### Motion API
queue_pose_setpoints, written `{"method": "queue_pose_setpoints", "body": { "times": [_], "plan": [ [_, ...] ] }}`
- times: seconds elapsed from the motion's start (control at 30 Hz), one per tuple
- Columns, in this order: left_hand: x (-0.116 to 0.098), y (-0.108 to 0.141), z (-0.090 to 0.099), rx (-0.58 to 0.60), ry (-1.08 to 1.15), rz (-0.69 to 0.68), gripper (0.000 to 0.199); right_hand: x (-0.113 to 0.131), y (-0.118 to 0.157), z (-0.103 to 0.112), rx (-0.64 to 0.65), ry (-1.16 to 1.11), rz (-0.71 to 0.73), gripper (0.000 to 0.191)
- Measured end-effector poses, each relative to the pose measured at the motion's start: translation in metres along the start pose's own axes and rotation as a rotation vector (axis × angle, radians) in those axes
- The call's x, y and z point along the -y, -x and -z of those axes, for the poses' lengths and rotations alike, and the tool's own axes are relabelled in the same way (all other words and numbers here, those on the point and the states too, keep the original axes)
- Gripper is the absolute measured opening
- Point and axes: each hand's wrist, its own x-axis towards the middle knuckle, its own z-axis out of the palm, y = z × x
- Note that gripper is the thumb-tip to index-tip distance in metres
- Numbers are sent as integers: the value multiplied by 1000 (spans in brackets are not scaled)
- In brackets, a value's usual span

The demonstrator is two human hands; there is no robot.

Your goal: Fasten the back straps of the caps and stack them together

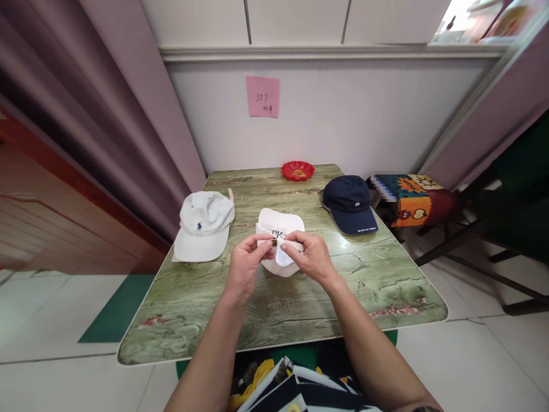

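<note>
A pale pinkish-white baseball cap [279,220] with dark lettering lies at the middle of the table, its back strap toward me. My left hand [245,260] pinches one end of the strap between thumb and fingers, by a small metal buckle [275,242]. Just to the right of that buckle, my right hand [312,256] pinches the other part of the strap. Both hands hide some of the strap, so I cannot tell whether it runs through the buckle. Part of the cap shows below the fingers.
On the table [295,320], a white cap with a small blue emblem [206,220] lies left and a navy cap [348,200] lies right. A red scalloped dish [297,170] stands at the back. A pink note [262,97] is on the wall behind.
</note>
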Motion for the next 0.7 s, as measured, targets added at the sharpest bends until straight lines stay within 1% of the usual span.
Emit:
{"method": "queue_pose_setpoints", "body": {
  "times": [0.07, 0.2, 0.33, 0.4, 0.5, 0.57, 0.63, 0.67, 0.7],
  "plan": [
    [-1, 1, 0, 8, -11, -6, 30, 0, 0, -1, 0, -9, 15, 17],
    [3, 2, -1, 61, -22, -20, 26, -4, 0, -6, -11, -27, 59, 17],
    [7, 3, 1, 105, -110, -54, 25, -11, 1, -6, -22, -62, 34, 16],
    [6, 2, 3, 104, -204, -127, 23, -12, 2, -5, -20, -60, 19, 16],
    [-3, 0, 5, 58, -427, -343, 23, -13, 2, -4, -15, -58, 21, 17],
    [-10, -3, 5, 121, -567, -437, 30, -12, 3, -3, -16, -58, 30, 17],
    [-15, -6, 6, 212, -632, -449, 34, -11, 3, -2, -20, -57, 33, 17],
    [-16, -7, 6, 232, -635, -441, 32, -10, 3, -2, -20, -54, 31, 17],
    [-16, -7, 6, 221, -630, -438, 30, -9, 3, -1, -20, -51, 26, 17]
  ]
}}
